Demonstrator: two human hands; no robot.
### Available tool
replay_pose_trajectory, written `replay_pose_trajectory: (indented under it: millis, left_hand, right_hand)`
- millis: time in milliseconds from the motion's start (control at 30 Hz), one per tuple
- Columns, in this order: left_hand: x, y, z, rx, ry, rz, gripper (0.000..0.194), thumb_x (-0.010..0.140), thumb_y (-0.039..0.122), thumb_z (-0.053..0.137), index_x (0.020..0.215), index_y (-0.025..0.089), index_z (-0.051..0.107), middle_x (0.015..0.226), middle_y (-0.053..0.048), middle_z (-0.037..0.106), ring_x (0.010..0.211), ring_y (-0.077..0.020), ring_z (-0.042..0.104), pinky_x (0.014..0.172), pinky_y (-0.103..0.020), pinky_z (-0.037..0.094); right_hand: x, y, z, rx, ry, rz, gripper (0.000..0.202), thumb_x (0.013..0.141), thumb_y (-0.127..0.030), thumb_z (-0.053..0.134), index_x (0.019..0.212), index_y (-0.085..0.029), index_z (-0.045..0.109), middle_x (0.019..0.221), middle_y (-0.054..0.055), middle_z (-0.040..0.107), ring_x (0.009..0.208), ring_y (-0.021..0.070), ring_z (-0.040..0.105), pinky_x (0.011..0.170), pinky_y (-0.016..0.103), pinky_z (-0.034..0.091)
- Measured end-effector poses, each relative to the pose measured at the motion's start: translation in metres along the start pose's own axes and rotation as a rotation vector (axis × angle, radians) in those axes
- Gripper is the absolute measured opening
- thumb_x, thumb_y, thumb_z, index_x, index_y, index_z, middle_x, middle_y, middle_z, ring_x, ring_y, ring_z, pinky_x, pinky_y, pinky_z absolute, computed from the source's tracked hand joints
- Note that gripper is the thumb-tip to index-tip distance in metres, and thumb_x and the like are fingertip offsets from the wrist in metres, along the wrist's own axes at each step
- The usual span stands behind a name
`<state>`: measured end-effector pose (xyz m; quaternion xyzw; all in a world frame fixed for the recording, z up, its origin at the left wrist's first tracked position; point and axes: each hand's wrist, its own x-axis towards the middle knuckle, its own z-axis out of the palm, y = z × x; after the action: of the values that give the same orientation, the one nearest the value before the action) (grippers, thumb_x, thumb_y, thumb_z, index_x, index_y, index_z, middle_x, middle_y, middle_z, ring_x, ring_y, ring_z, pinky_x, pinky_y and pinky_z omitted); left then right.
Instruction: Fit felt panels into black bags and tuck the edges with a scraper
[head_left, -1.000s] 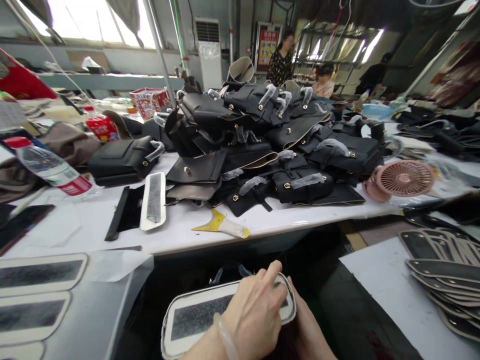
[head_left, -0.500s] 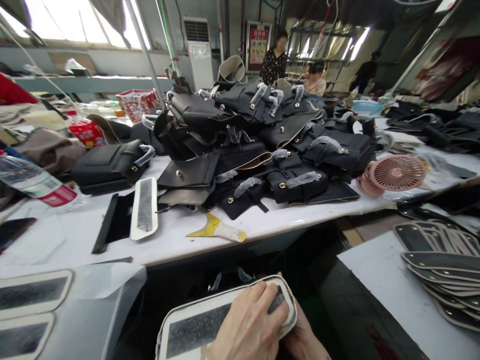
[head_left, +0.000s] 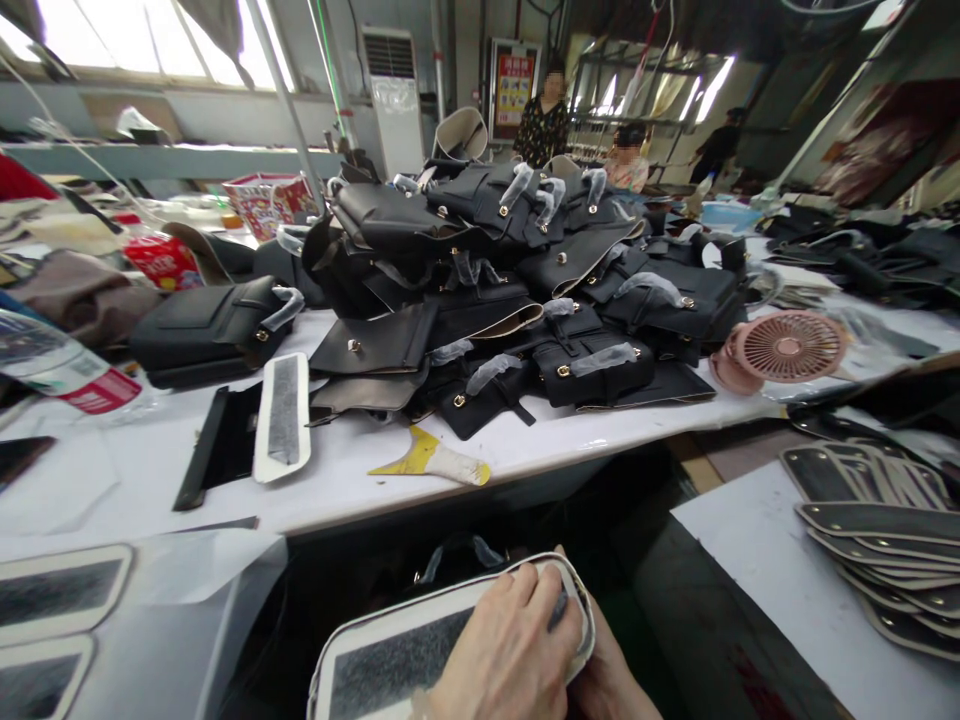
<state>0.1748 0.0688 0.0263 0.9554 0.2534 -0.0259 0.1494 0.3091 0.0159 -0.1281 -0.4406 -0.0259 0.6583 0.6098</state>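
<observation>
A black handbag [head_left: 321, 668] is tipped in front of me at the bottom centre. An oblong cream panel with a dark grey fuzzy strip [head_left: 397, 655] faces up on it, inside a pale rim. The bag's plastic-wrapped handle [head_left: 459, 550] shows behind. My left hand [head_left: 510, 640] lies across the panel's right part, fingers bent and pressed against it near the right end. Round the bag's right end my right hand [head_left: 607, 660] is closed, its fingers mostly hidden behind the bag. A similar cream panel [head_left: 282, 418] with a grey strip lies on the table ahead.
A large pile of black handbags [head_left: 487, 290] fills the white table. In front lies a yellow-and-white scraper-shaped piece [head_left: 431, 460]. A pink fan [head_left: 787, 345] and stacked black pieces [head_left: 885, 550] are right; a bottle [head_left: 67, 365] and more panels [head_left: 56, 595] are left. People [head_left: 544, 120] are beyond.
The view has shifted slightly, so the table's things sit a little further left. My left hand has moved slightly on the panel; both hands stay on the handbag.
</observation>
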Motion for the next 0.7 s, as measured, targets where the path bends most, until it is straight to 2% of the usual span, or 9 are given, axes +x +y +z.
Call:
replay_pose_trajectory:
  millis: [167, 267, 333, 400, 467, 600, 700]
  left_hand:
    - [-0.002, -0.001, 0.002, -0.025, 0.022, -0.003, 0.036, 0.091, 0.028, 0.051, 0.124, 0.014, 0.053, 0.124, -0.014, 0.057, 0.104, -0.0307, 0.057, 0.085, -0.044, 0.056]
    - [-0.004, -0.001, 0.001, -0.041, 0.029, -0.008, 0.037, 0.09, 0.027, 0.053, 0.125, 0.014, 0.053, 0.126, -0.014, 0.056, 0.106, -0.0311, 0.057, 0.088, -0.044, 0.056]
    - [-0.005, -0.001, 0.001, -0.069, 0.023, -0.017, 0.039, 0.089, 0.027, 0.055, 0.127, 0.015, 0.052, 0.128, -0.014, 0.056, 0.108, -0.0317, 0.057, 0.089, -0.046, 0.055]
    - [-0.006, -0.001, 0.002, -0.098, 0.023, -0.029, 0.04, 0.09, 0.027, 0.054, 0.129, 0.017, 0.051, 0.128, -0.013, 0.056, 0.108, -0.0315, 0.057, 0.089, -0.046, 0.055]
    - [-0.007, -0.002, 0.004, -0.113, 0.032, -0.036, 0.039, 0.092, 0.026, 0.051, 0.129, 0.017, 0.05, 0.129, -0.012, 0.056, 0.109, -0.031, 0.057, 0.091, -0.046, 0.054]
    - [-0.009, -0.004, 0.007, -0.127, 0.043, -0.03, 0.038, 0.093, 0.027, 0.05, 0.129, 0.018, 0.05, 0.132, -0.012, 0.054, 0.111, -0.0315, 0.055, 0.091, -0.047, 0.054]
    - [-0.01, -0.005, 0.009, -0.118, 0.049, -0.027, 0.04, 0.092, 0.028, 0.052, 0.131, 0.018, 0.05, 0.131, -0.013, 0.055, 0.11, -0.0326, 0.056, 0.089, -0.048, 0.055]
  right_hand:
    - [-0.018, -0.014, 0.025, 0.019, -0.031, 0.094, 0.041, 0.073, -0.059, 0.077, 0.09, -0.021, 0.075, 0.096, 0.004, 0.074, 0.11, 0.0256, 0.061, 0.099, 0.035, 0.048]
    - [-0.035, -0.029, 0.042, 0.042, -0.072, 0.206, 0.05, 0.081, -0.065, 0.066, 0.098, -0.019, 0.075, 0.1, 0.006, 0.073, 0.11, 0.0275, 0.062, 0.097, 0.038, 0.049]
    - [-0.043, -0.037, 0.05, 0.023, -0.052, 0.211, 0.049, 0.08, -0.062, 0.07, 0.1, -0.018, 0.074, 0.101, 0.006, 0.073, 0.109, 0.0281, 0.062, 0.096, 0.038, 0.049]
    - [-0.047, -0.042, 0.052, 0.029, -0.029, 0.188, 0.047, 0.076, -0.056, 0.077, 0.102, -0.017, 0.074, 0.103, 0.006, 0.073, 0.11, 0.028, 0.062, 0.097, 0.038, 0.048]
    - [-0.048, -0.043, 0.051, 0.071, -0.057, 0.183, 0.045, 0.074, -0.05, 0.08, 0.105, -0.017, 0.074, 0.105, 0.006, 0.073, 0.111, 0.0276, 0.061, 0.099, 0.037, 0.047]
    - [-0.048, -0.041, 0.043, 0.128, -0.178, 0.204, 0.041, 0.08, -0.048, 0.076, 0.106, -0.016, 0.074, 0.105, 0.007, 0.073, 0.113, 0.0259, 0.06, 0.102, 0.036, 0.044]
    - [-0.049, -0.041, 0.04, 0.13, -0.217, 0.21, 0.042, 0.086, -0.047, 0.07, 0.112, -0.014, 0.072, 0.108, 0.008, 0.072, 0.114, 0.0245, 0.059, 0.105, 0.035, 0.042]
